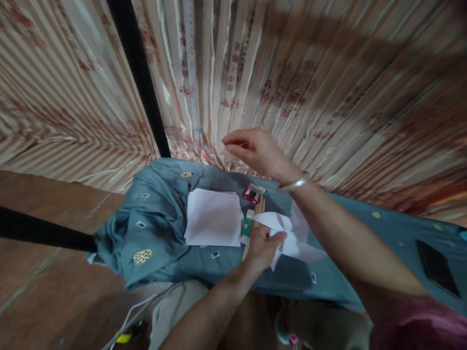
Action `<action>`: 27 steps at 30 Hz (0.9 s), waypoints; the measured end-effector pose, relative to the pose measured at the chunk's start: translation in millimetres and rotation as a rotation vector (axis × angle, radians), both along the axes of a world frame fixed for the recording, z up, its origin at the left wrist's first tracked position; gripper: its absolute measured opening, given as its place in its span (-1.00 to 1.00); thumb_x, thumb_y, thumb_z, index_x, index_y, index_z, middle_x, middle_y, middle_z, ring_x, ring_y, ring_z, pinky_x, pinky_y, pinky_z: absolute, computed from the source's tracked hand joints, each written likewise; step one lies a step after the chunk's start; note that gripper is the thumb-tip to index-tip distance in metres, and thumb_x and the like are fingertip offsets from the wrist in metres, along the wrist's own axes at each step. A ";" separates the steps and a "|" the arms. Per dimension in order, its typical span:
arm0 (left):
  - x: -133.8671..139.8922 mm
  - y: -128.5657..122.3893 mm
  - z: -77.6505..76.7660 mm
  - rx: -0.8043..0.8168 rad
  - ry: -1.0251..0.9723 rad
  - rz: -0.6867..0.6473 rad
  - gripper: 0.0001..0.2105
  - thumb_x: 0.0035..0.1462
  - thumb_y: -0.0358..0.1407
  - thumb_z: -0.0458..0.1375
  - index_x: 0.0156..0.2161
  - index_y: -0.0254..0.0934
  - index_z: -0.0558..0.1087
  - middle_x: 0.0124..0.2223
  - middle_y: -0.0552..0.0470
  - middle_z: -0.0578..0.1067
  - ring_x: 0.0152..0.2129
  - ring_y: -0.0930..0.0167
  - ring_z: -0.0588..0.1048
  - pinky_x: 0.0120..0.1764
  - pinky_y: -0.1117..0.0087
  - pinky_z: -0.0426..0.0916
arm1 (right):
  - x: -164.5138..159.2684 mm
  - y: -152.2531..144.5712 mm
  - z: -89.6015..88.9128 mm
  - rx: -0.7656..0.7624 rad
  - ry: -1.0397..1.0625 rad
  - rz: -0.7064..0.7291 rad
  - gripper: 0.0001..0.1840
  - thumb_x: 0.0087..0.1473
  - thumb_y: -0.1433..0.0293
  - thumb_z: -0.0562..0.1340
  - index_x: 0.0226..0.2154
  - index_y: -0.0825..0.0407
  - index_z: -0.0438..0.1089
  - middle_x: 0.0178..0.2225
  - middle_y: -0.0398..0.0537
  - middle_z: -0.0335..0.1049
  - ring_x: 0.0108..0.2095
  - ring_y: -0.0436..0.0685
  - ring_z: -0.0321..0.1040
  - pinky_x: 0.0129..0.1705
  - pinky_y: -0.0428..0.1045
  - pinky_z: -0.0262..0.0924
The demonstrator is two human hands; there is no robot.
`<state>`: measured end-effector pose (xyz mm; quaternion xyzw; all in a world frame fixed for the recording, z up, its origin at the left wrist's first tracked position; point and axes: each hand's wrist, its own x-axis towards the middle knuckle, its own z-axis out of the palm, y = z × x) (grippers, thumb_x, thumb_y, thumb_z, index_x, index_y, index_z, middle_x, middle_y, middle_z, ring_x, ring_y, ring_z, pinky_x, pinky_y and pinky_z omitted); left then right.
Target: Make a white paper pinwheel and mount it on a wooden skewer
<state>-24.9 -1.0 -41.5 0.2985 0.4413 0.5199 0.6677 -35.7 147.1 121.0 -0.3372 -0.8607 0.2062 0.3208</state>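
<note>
My left hand (260, 248) is closed around a piece of white paper (302, 249), cut or folded into several curved flaps that spread to the right. Raised above the far side of the cloth, my right hand (253, 148) has its thumb and fingertips pinched together. Anything in that pinch is too small to make out. Left of the held paper lies a green and white tube (247, 227), beside several thin wooden sticks (260, 206). A stack of white paper sheets (213, 218) rests further left. Behind the sticks is a small red case (251, 193).
A blue-green cloth (156, 243) with pineapple prints covers the low surface. A black phone (438, 267) lies at its right end. Black poles (140, 73) stand at the left, and a striped curtain (226, 73) hangs behind. A white cable (134, 308) runs below.
</note>
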 end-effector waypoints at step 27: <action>-133.3 41.8 37.5 0.076 -0.088 0.690 -0.72 -0.40 -0.28 0.45 -0.52 -0.30 0.49 -0.56 0.09 0.53 -0.53 0.34 0.56 -0.36 0.33 0.50 | 67.4 -18.5 -117.5 -0.103 -0.873 -0.287 -0.77 0.19 0.47 0.14 -0.18 0.12 0.51 -0.11 0.22 0.54 -0.04 0.23 0.44 -0.07 -0.03 0.19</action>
